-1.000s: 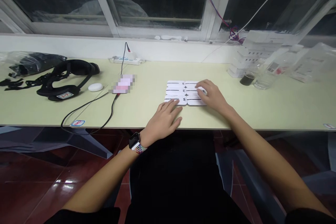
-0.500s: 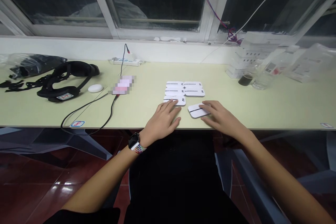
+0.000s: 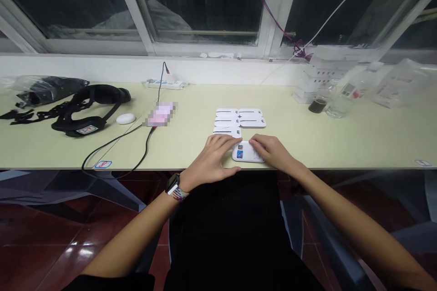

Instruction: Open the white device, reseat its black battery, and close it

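Observation:
A white rounded device (image 3: 248, 153) with a QR code and a blue label faces me near the table's front edge. My right hand (image 3: 274, 152) grips its right end with thumb and fingers. My left hand (image 3: 215, 160) is open beside its left end, thumb and fingers apart, the fingertips near its top left corner. Just beyond, several white rounded pieces (image 3: 251, 122) with black lines and a W mark lie in two columns. The nearest one (image 3: 227, 132) is partly covered by my left fingers.
On the pale table (image 3: 191, 145) to the left are a black headset (image 3: 90, 109), a white oval object (image 3: 125, 118), cables and a power strip (image 3: 165, 84). At the right back stand white boxes (image 3: 321, 72), a dark-filled cup (image 3: 318, 105) and a clear bottle (image 3: 341, 100).
The device in my right hand has turned from its lined face to its labelled face and moved left and nearer. My left hand has come off the nearest piece's surface and moved slightly towards me.

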`<state>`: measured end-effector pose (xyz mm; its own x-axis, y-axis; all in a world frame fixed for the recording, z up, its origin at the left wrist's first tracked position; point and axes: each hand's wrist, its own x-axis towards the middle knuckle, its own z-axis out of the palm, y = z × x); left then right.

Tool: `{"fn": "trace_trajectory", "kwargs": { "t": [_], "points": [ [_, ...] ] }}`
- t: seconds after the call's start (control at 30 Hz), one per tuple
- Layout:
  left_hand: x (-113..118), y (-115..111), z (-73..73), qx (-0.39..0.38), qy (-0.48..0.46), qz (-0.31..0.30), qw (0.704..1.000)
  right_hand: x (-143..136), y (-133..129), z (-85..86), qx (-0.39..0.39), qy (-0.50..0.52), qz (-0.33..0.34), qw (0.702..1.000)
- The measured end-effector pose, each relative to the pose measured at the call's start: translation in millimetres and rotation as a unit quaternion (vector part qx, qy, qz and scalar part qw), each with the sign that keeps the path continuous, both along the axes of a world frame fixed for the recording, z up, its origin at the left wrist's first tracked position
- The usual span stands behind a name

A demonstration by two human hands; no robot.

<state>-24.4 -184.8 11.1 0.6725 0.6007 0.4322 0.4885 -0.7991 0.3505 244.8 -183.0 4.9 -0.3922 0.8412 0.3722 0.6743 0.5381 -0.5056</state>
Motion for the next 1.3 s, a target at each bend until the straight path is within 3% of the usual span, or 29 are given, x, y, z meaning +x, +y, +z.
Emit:
{"fn": "trace_trajectory", "kwargs": {
  "t": [0.13, 0.3, 0.47, 0.63, 0.9, 1.17, 1.3],
  "points": [
    [1, 3, 0.8, -0.018, 0.004, 0.041, 0.999, 2, 6, 1.3, 0.021, 0.021, 0.039, 0.999],
    [-2, 6, 4.3, -0.018, 0.025, 0.069, 0.997, 31, -5, 11.2, 0.032, 0.023, 0.133, 0.990],
    [-1, 8, 6.3, 0.020, 0.049, 0.059, 0.997, 41, -25, 14.8, 0.047, -0.041, 0.121, 0.991],
    [4, 14, 8.3, 0.013, 0.059, 0.024, 0.998, 34, -26, 19.4, 0.105, -0.117, 0.125, 0.980],
    [14, 26, 13.2, -0.027, 0.055, -0.025, 0.998, 23, -20, 36.1, 0.169, -0.263, 0.165, 0.935],
    [16, 29, 11.2, -0.035, 0.034, -0.038, 0.998, 7, -15, 42.4, 0.240, -0.427, 0.222, 0.843],
    [19, 28, 11.1, -0.041, 0.030, -0.035, 0.998, 0, -18, 42.0, 0.249, -0.467, 0.213, 0.822]
  ]
}}
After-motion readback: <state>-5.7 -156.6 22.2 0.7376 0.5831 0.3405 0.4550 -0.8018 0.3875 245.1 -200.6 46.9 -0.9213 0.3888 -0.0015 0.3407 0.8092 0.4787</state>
